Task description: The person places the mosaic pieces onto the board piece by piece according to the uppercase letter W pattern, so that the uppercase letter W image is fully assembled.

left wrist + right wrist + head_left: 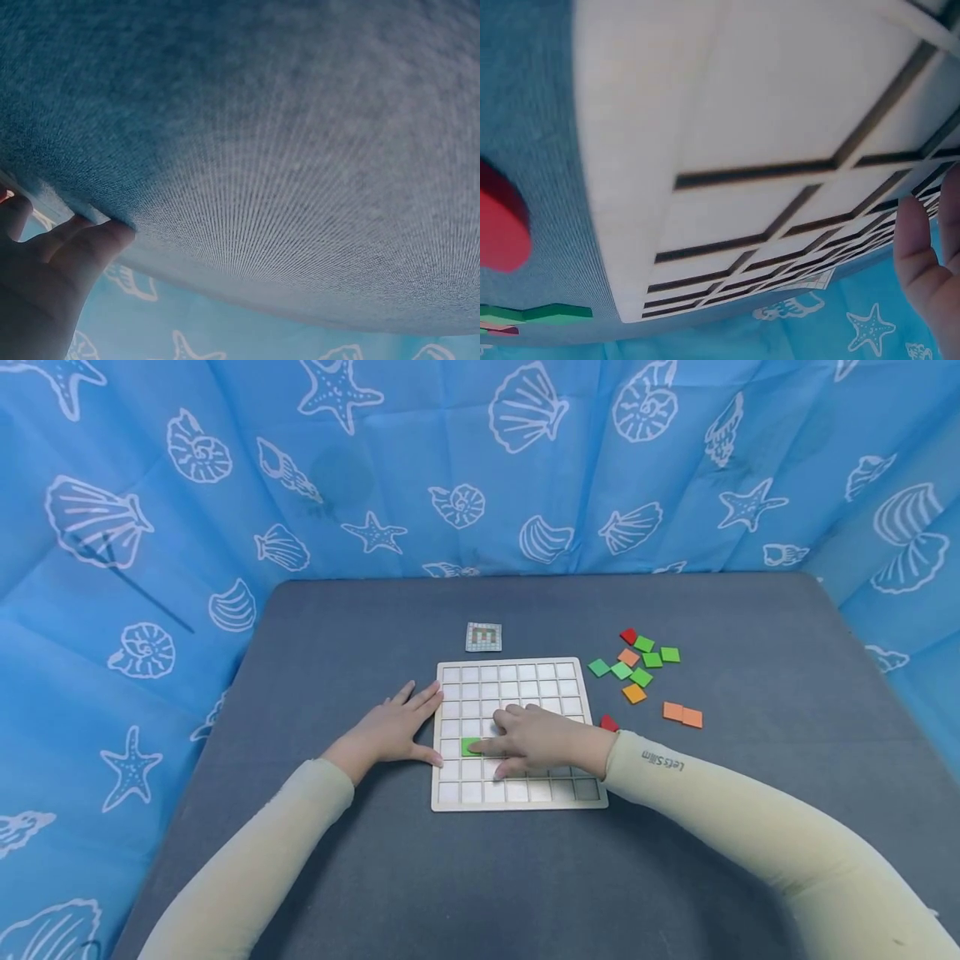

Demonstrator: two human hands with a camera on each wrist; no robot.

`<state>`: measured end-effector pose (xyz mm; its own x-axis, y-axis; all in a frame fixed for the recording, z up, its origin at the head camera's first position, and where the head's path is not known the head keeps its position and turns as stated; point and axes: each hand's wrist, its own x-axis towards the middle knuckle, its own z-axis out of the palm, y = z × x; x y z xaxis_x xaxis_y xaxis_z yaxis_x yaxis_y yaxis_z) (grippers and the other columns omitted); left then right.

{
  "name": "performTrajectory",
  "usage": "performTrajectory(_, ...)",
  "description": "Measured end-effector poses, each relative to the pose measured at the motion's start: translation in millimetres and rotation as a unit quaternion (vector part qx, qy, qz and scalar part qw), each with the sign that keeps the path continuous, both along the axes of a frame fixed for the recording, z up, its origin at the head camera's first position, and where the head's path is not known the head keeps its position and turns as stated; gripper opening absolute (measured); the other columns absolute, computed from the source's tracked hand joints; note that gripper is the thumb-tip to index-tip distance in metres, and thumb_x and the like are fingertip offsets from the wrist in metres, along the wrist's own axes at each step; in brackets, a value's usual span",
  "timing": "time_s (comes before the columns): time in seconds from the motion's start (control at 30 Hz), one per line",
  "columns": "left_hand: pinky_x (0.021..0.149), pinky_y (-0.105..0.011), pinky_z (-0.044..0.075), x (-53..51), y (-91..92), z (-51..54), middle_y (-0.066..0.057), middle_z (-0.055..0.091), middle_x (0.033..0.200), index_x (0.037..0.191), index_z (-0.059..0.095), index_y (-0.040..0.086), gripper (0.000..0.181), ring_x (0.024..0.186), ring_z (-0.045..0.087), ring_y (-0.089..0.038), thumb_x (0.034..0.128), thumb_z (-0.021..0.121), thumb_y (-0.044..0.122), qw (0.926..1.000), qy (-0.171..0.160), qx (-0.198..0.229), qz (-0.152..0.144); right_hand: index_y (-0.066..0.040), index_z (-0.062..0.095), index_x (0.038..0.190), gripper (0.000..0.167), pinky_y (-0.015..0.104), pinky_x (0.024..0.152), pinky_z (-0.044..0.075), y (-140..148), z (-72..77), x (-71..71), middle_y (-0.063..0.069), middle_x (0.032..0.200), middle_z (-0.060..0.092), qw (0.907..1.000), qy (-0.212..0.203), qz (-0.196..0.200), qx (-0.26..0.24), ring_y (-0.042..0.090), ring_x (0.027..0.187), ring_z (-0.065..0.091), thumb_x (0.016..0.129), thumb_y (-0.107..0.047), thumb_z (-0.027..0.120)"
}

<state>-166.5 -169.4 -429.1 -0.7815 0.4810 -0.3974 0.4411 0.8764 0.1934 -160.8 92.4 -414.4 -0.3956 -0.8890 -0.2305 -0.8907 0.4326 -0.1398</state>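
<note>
A white grid board (491,802) with square cells lies flat on the dark table. One green tile (470,747) sits in a cell toward its left side, and a fingertip of my right hand (536,742) touches that tile. The right hand's other fingers are bent over the board, and the tile is out of sight in the right wrist view. My left hand (397,728) rests with spread fingers against the board's left edge, thumb on the rim. In the left wrist view, the left hand (64,262) shows fingers laid on the cloth.
Right of the board lie several loose tiles: green (641,677), orange (634,693) and red (628,635). Two orange tiles (682,714) lie side by side nearer me. A red tile (608,723) is by the right forearm. Behind the board lies a small patterned card (483,637).
</note>
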Motion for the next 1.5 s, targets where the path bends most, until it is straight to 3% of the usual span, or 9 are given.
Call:
performTrajectory(0.43, 0.110, -0.061, 0.022, -0.4, 1.9, 1.7, -0.003, 0.003, 0.163, 0.158, 0.012, 0.014, 0.110, 0.147, 0.001, -0.038, 0.0781, 0.065, 0.068, 1.0000, -0.007, 0.001, 0.005, -0.029, 0.048, 0.146, 0.056, 0.036, 0.068, 0.045, 2, -4.6, -2.2, 0.008, 0.102, 0.051, 0.9991, 0.034, 0.022, -0.015, 0.017, 0.082, 0.044, 0.096, -0.054, 0.049)
performTrajectory(0.6, 0.110, -0.062, 0.022, -0.8, 2.6, 0.4, -0.003, 0.003, 0.163, 0.158, 0.012, 0.014, 0.109, 0.147, 0.001, -0.038, 0.0784, 0.064, 0.068, 1.0000, -0.007, 0.001, 0.002, -0.025, 0.049, 0.146, 0.055, 0.032, 0.068, 0.043, 8, -2.0, -1.7, 0.005, 0.100, 0.052, 0.9980, -0.031, -0.010, -0.054, 0.015, 0.079, 0.044, 0.096, -0.048, 0.055)
performTrajectory(0.67, 0.111, -0.062, 0.021, -1.0, 2.9, 0.3, -0.003, 0.003, 0.163, 0.158, 0.012, 0.014, 0.109, 0.147, 0.001, -0.038, 0.0784, 0.064, 0.068, 1.0000, -0.006, 0.003, 0.001, -0.021, 0.050, 0.145, 0.054, 0.032, 0.072, 0.046, 14, 1.7, -0.6, 0.005, 0.105, 0.056, 0.9939, -0.070, -0.035, -0.077, 0.015, 0.083, 0.049, 0.096, -0.043, 0.058)
performTrajectory(0.77, 0.111, -0.061, 0.021, -1.0, 2.9, 0.3, -0.003, 0.003, 0.163, 0.158, 0.012, 0.014, 0.110, 0.147, 0.001, -0.038, 0.0781, 0.065, 0.068, 1.0000, -0.006, 0.005, 0.002, -0.016, 0.053, 0.143, 0.053, 0.036, 0.078, 0.049, 28, 8.5, 2.5, 0.008, 0.114, 0.060, 0.9879, -0.086, -0.062, -0.113, 0.019, 0.091, 0.056, 0.095, -0.036, 0.063)
performTrajectory(0.97, 0.111, -0.061, 0.020, -0.1, 1.6, 0.5, -0.002, 0.002, 0.163, 0.158, 0.010, 0.015, 0.111, 0.147, 0.000, -0.037, 0.0774, 0.066, 0.068, 0.9999, -0.011, 0.001, 0.010, -0.009, 0.062, 0.132, 0.050, 0.038, 0.074, 0.048, 65, 14.6, 8.6, 0.010, 0.108, 0.061, 0.9799, -0.003, -0.069, -0.187, 0.021, 0.089, 0.056, 0.088, -0.028, 0.073)
performTrajectory(1.13, 0.111, -0.062, 0.020, 0.5, 1.0, 0.0, -0.003, 0.003, 0.163, 0.158, 0.012, 0.014, 0.111, 0.147, 0.000, -0.038, 0.0776, 0.066, 0.067, 0.9999, -0.011, 0.009, 0.008, -0.007, 0.066, 0.124, 0.049, 0.043, 0.075, 0.048, 108, 10.8, 13.0, 0.013, 0.109, 0.062, 0.9579, 0.066, -0.066, -0.271, 0.025, 0.093, 0.057, 0.080, -0.024, 0.080)
performTrajectory(1.27, 0.111, -0.062, 0.020, 1.4, -1.1, -1.2, -0.003, 0.003, 0.163, 0.158, 0.012, 0.014, 0.111, 0.146, 0.000, -0.038, 0.0775, 0.066, 0.067, 0.9999, -0.009, 0.011, 0.007, -0.007, 0.067, 0.122, 0.047, 0.051, 0.077, 0.045, 143, 7.5, 12.6, 0.017, 0.111, 0.061, 0.9381, 0.108, -0.085, -0.318, 0.032, 0.096, 0.057, 0.091, -0.043, 0.064)
performTrajectory(1.33, 0.110, -0.062, 0.021, 1.8, -2.0, -2.0, -0.004, 0.003, 0.163, 0.158, 0.012, 0.014, 0.110, 0.146, 0.000, -0.039, 0.0777, 0.066, 0.068, 0.9999, -0.003, 0.013, 0.003, -0.007, 0.068, 0.120, 0.054, 0.053, 0.078, 0.043, 161, 6.6, 11.6, 0.018, 0.111, 0.060, 0.9308, 0.126, -0.104, -0.327, 0.035, 0.095, 0.055, 0.094, -0.052, 0.051)
performTrajectory(1.5, 0.109, -0.064, 0.021, 2.2, -2.1, -2.2, -0.005, 0.005, 0.163, 0.157, 0.015, 0.012, 0.109, 0.146, 0.001, -0.040, 0.0783, 0.066, 0.066, 0.9997, 0.007, 0.022, -0.011, -0.009, 0.071, 0.117, 0.059, 0.051, 0.075, 0.040, 200, 2.5, 8.5, 0.020, 0.109, 0.059, 0.9232, 0.139, -0.145, -0.328, 0.037, 0.094, 0.052, 0.092, -0.057, 0.048)
